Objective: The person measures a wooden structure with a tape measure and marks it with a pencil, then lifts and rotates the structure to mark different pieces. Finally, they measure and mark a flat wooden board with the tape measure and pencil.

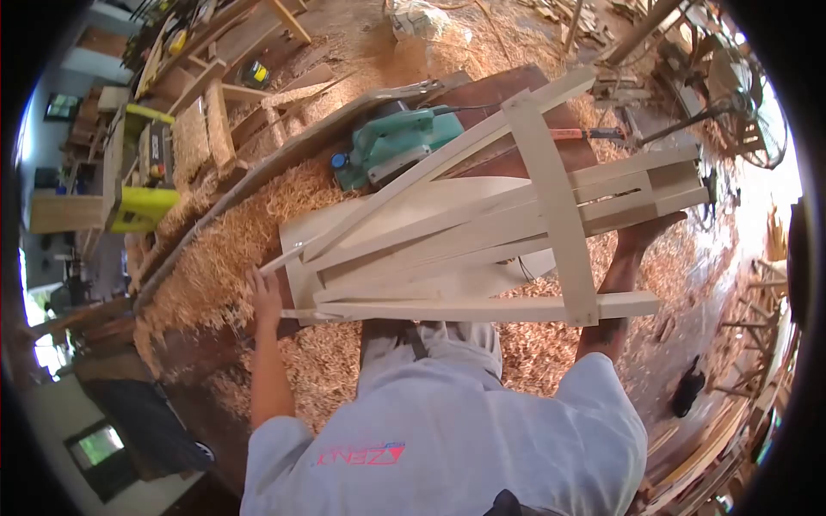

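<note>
We hold an assembled wooden chair frame across the bench, left hand gripping its seat end, right hand closed under its legs. The joinery looks done; it is still bare wood, the planer idle among shavings.

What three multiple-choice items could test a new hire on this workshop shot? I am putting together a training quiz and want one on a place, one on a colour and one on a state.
1. Where does the electric planer lie?
A. on the workbench behind the wooden frame
B. on the floor by the fan
C. in the left hand

2. What colour is the planer's body?
A. red
B. teal green
C. yellow

3. How is the wooden frame held?
A. by one hand only
B. by no hand, left resting
C. by both hands, one at each end

Answers: 1 A, it sits on the workbench beyond the frame, among the wood shavings. 2 B, its housing is teal green. 3 C, the left hand grips one end and the right hand the other.
</note>
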Tool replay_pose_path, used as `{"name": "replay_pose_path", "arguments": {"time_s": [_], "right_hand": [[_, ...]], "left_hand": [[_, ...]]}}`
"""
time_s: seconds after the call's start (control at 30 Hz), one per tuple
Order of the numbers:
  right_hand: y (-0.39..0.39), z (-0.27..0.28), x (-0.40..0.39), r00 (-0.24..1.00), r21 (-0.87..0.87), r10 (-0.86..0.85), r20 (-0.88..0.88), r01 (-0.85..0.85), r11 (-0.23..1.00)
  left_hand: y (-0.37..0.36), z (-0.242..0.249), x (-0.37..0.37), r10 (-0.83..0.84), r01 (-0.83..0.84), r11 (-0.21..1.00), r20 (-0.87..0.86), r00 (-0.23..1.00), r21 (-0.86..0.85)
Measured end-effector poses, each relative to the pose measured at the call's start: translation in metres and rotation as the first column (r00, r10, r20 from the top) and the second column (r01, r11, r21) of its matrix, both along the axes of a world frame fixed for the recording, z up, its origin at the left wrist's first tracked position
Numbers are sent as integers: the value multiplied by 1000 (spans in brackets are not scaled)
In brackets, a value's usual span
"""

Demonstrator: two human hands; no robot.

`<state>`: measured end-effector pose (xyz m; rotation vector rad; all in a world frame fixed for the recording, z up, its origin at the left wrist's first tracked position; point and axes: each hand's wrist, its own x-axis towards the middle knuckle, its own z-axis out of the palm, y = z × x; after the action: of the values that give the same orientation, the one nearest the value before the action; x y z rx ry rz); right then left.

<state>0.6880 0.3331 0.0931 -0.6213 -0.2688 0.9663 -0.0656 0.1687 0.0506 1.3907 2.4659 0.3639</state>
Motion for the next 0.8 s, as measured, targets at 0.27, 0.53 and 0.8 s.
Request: {"name": "replay_pose_path", "arguments": {"time_s": [0.27, 0.53, 0.8], "right_hand": [[-3, -36, -60, 985, -478, 10, 170, 74, 875], [-21, -116, -7, 994, -563, 31, -109, -88, 822], [-53, -175, 30, 964, -372, 212, -161, -258, 892]], "left_hand": [[-31, -146, -43, 255, -237, 964, 152, 955, -123], [-21, -91, -10, 190, -176, 978, 123, 974, -116], [-8, -65, 15, 170, -160, 976, 58, 984, -151]]}}
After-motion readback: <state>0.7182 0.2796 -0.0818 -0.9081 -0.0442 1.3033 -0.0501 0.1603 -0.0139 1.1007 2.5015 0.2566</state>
